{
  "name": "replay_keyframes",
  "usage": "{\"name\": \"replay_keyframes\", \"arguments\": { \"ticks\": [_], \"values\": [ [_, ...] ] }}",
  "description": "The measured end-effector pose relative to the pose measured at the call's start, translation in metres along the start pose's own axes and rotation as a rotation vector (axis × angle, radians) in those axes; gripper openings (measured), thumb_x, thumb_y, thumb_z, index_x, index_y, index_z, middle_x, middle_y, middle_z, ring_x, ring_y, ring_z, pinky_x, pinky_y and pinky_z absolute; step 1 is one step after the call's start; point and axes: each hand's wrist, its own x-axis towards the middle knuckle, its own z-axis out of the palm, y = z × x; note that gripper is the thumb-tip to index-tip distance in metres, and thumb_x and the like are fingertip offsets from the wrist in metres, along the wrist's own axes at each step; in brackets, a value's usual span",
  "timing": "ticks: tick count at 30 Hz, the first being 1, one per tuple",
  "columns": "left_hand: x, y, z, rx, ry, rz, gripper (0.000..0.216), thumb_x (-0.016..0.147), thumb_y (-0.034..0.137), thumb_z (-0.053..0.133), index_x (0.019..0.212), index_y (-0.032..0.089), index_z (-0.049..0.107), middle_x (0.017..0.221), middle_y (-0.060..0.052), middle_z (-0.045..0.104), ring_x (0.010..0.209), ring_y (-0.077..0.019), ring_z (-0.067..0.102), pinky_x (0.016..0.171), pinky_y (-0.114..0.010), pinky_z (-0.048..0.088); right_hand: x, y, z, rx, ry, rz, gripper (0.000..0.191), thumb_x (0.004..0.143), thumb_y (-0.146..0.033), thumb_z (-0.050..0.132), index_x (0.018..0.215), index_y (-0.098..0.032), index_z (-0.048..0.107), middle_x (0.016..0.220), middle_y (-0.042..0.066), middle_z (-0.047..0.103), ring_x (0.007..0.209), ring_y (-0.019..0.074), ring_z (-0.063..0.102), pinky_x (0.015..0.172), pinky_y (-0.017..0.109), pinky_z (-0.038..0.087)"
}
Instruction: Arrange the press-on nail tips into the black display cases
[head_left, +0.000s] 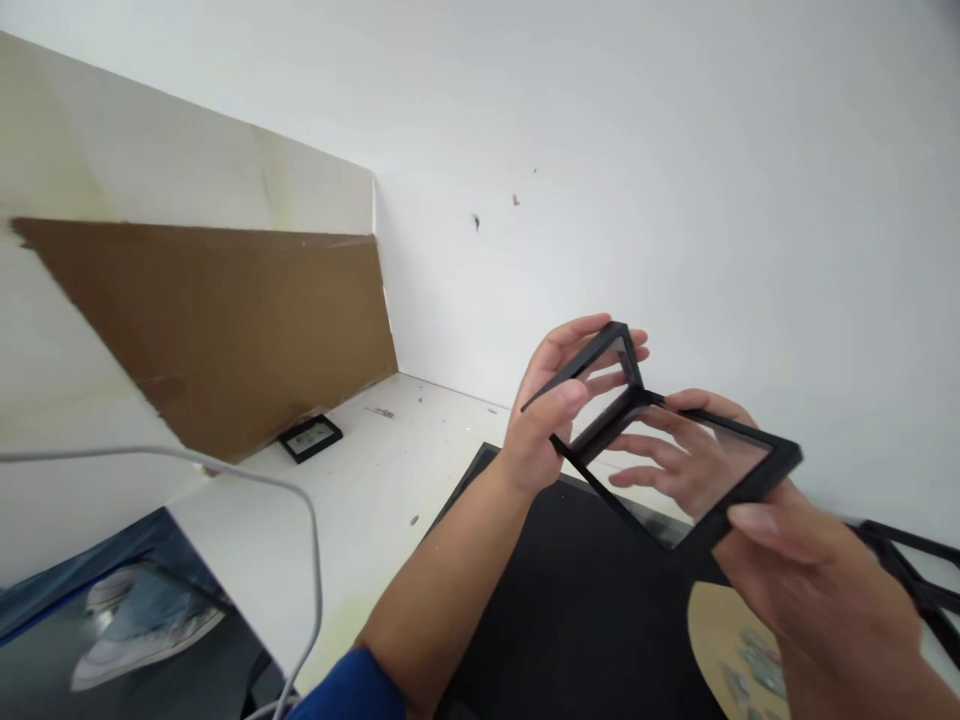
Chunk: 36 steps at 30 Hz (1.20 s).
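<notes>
A black display frame with clear film panes (pixel 611 422) is spread in two halves joined along a middle edge, held up above a black mat (pixel 577 590). My left hand (pixel 540 420) grips the smaller-looking left half, thumb in front and fingers behind. The right half is pinched at its outer edge by my right hand (pixel 810 570), whose fingers show through the clear pane. Nothing can be made out between the two halves. Below my right hand lies a tan round piece (pixel 709 625) bearing several small greyish-green objects, partly hidden by the wrist.
A small black frame with something pale inside (pixel 310 438) lies by the brown board (pixel 262 330) on the left. More black frames (pixel 915 560) sit at the right edge. A grey cable (pixel 311 520) loops across the lower left. A white wall rises behind.
</notes>
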Motion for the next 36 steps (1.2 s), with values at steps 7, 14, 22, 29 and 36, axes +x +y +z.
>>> {"name": "replay_keyframes", "arguments": {
  "ticks": [7,14,22,29,36],
  "values": [
    [0.004,0.004,-0.008,-0.111,-0.01,-0.123,0.064,0.082,0.068,0.074,0.133,0.03,0.061,0.14,-0.006,0.072,0.143,-0.0376,0.062,0.119,-0.059,0.052,-0.012,-0.008,0.01,-0.272,-0.003,-0.148,0.058,0.082,-0.063,0.082,0.13,-0.037,0.061,0.102,0.005,0.064,0.084,0.0251,0.063,0.066,0.039,0.052],
    [0.005,0.005,-0.01,-0.128,-0.035,-0.176,0.077,0.088,0.09,0.039,0.13,0.026,0.054,0.157,-0.01,0.059,0.151,-0.0417,0.053,0.117,-0.062,0.051,-0.023,-0.006,0.024,-0.456,-0.045,-0.324,0.056,0.087,-0.065,0.079,0.131,-0.037,0.056,0.098,0.003,0.06,0.088,0.0245,0.063,0.073,0.039,0.055],
    [0.001,-0.001,0.005,-0.022,0.121,-0.21,0.043,0.086,0.05,0.079,0.115,0.024,0.06,0.112,-0.003,0.078,0.113,-0.0291,0.078,0.104,-0.047,0.06,-0.025,-0.006,0.026,-0.622,0.027,-0.372,0.057,0.084,-0.04,0.085,0.132,-0.039,0.052,0.111,0.003,0.063,0.1,0.0238,0.065,0.09,0.038,0.059],
    [0.007,0.004,-0.013,0.212,0.122,-0.347,0.048,0.067,0.042,0.1,0.095,0.02,0.068,0.079,0.001,0.076,0.072,-0.0156,0.074,0.072,-0.028,0.061,-0.024,-0.011,0.023,-0.897,0.06,-0.28,0.054,0.082,-0.058,0.083,0.125,-0.038,0.056,0.113,0.003,0.069,0.098,0.026,0.073,0.076,0.039,0.064],
    [0.003,0.008,-0.01,0.44,0.133,-0.249,0.053,0.061,0.05,0.104,0.093,0.02,0.073,0.091,-0.003,0.08,0.083,-0.0195,0.075,0.059,-0.025,0.059,-0.022,-0.016,0.018,-1.012,-0.122,0.1,0.043,0.094,-0.066,0.066,0.121,-0.032,0.07,0.116,0.008,0.078,0.086,0.0238,0.077,0.056,0.029,0.057]
  ]
}}
